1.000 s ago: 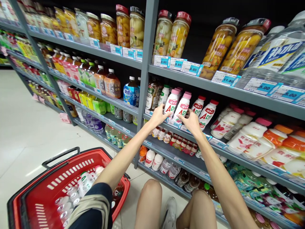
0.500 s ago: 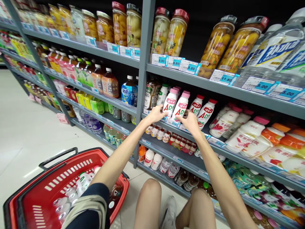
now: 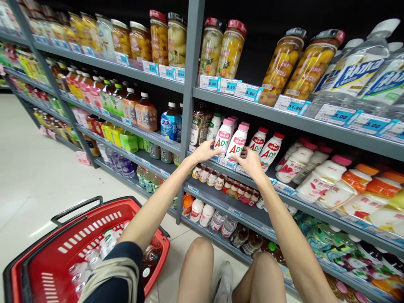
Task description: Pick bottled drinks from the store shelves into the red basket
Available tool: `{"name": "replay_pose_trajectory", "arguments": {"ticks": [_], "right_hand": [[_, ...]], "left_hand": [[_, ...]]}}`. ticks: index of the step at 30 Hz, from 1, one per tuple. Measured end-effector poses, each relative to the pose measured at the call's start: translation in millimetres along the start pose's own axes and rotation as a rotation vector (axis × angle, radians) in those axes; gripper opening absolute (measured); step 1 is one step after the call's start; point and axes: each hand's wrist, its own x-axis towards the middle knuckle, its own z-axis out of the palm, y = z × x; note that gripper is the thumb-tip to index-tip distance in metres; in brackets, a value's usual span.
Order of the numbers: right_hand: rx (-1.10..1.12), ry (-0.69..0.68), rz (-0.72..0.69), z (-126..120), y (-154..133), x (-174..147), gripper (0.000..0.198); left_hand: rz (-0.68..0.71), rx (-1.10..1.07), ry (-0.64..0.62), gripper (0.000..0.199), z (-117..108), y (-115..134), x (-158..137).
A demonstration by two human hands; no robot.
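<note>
In the head view, the left hand (image 3: 205, 150) has its thumb in front of one white bottle with a pink cap, the left bottle (image 3: 222, 138). The right hand (image 3: 251, 162) has the same sort of grip on the right bottle (image 3: 236, 144), which is just like it. So each grip has a bottle, and both bottles are side by side between the two hands. Most of the fingers hide behind, so I can't tell how tight the squeeze is. I also can't tell if the bottoms sit right on the shelf (image 3: 292, 198).

More pink caps (image 3: 234, 119) poke up behind the bottles in the grip. Just past the right grip are two bottles with red caps (image 3: 270, 152). Behind the left grip is a white bottle with a green cap (image 3: 215, 126). Little bottles (image 3: 220, 182) sit on the shelf under the grips. A red basket (image 3: 34, 269) is down on the floor, below the left arm.

The held bottles look close to the front edge, so a loose grip could let one slip down. The right knuckles might bump a red-cap bottle, because it's so near.
</note>
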Motion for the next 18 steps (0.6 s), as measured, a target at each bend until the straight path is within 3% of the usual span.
{"name": "replay_pose_trajectory", "arguments": {"ticks": [3,7,9,11,13,15,16,18], "right_hand": [[0.014,-0.011,-0.007,-1,6,3,0.037],[-0.002,-0.029,-0.013,-3,10,7,0.042],[-0.076,0.043,-0.056,-3,3,-1,0.050],[-0.154,0.203,-0.170,1,-6,-23,0.056],[-0.154,0.333,-0.297,6,-8,-64,0.055],[-0.117,0.312,-0.351,11,7,-119,0.049],[-0.135,0.292,-0.344,13,22,-151,0.045],[-0.223,0.201,-0.251,13,64,-222,0.038]], "left_hand": [[0.018,0.075,0.052,0.051,-2,-1,-1],[0.004,0.152,0.026,0.047,-5,4,6],[-0.007,0.179,0.021,0.052,-4,12,1],[0.033,0.181,0.111,0.057,-4,20,-18],[0.109,0.154,0.265,0.053,-10,20,-56],[0.108,0.147,0.412,0.043,-25,5,-114],[0.047,0.170,0.479,0.041,-36,-8,-150],[-0.201,0.258,0.592,0.041,-64,-38,-238]]}}
